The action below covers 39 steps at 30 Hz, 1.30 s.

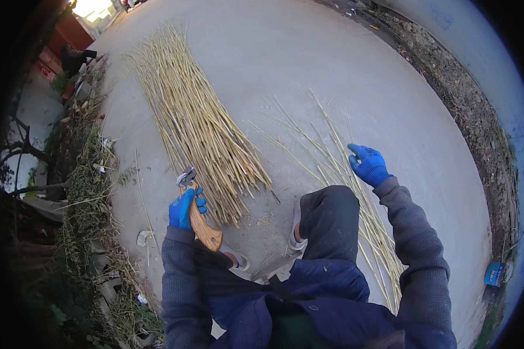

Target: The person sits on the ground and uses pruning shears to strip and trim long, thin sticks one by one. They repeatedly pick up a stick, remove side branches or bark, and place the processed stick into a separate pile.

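Note:
In a blue glove, my left hand [186, 208] is closed round a hand tool [205, 231] with a curved wooden handle and a grey metal head. The head points up and away from me; what kind of tool it is I cannot make out. Just beyond it lies a large bundle of straw-coloured stalks [204, 128], cut ends toward me. My right hand [369, 165], gloved in blue too, hovers over or beside a loose spread of thin greenish stalks [370, 215]. Its fingers are partly bent with the tips apart, and no stalk shows plainly between them.
My feet [296, 238] stand on a grey concrete path [262, 52] between the bundle and the loose stalks. Weeds and litter [87, 192] line the left edge. A dirt strip [466, 110] runs along a pale blue wall at right, near a blue container [495, 273].

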Available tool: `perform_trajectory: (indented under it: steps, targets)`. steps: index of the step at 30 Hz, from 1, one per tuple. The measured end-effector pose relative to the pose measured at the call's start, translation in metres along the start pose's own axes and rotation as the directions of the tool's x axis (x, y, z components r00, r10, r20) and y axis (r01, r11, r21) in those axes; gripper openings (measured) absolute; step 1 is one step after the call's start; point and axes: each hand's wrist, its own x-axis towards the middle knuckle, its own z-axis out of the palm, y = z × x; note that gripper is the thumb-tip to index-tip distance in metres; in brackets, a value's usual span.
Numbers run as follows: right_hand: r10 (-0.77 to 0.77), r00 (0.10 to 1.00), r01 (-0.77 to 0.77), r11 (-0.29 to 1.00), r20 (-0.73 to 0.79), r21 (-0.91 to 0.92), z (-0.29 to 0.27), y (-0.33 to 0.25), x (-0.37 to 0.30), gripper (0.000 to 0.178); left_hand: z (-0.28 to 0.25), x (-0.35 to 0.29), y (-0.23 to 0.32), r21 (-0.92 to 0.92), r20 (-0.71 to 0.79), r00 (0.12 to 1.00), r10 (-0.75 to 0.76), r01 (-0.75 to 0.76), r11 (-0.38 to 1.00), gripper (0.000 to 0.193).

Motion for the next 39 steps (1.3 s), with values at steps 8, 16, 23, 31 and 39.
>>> perform_trajectory:
  steps: [8, 16, 23, 31, 39]
  targets:
    - [0.324, 0.717, -0.248, 0.946, 0.618, -0.209, 0.214, -0.159, 0.116, 0.054, -0.008, -0.004, 0.015, -0.076, -0.063, 0.994, -0.086, 0.081, 0.994, 0.043]
    - [0.235, 0.643, -0.556, 0.798, 0.729, 0.232, 0.355, -0.144, 0.038, 0.071, -0.006, -0.020, 0.036, -0.112, 0.031, 0.986, -0.165, 0.168, 0.979, 0.041]
    - [0.119, 0.650, -0.721, 0.407, 0.750, 0.560, 0.293, -0.200, 0.094, 0.035, -0.006, -0.016, 0.034, -0.090, 0.000, 0.993, -0.117, 0.116, 0.989, 0.041]
    - [0.080, 0.722, -0.637, 0.465, 0.687, 0.616, 0.053, -0.243, 0.097, 0.031, -0.016, -0.014, 0.020, -0.148, -0.070, 0.997, -0.021, 0.011, 0.989, 0.042]
    - [-0.016, 0.969, 0.014, 1.000, 0.248, 0.009, -0.142, -0.156, -0.033, 0.010, -0.038, -0.011, 0.010, -0.205, -0.144, 0.989, -0.013, -0.017, 0.979, 0.040]
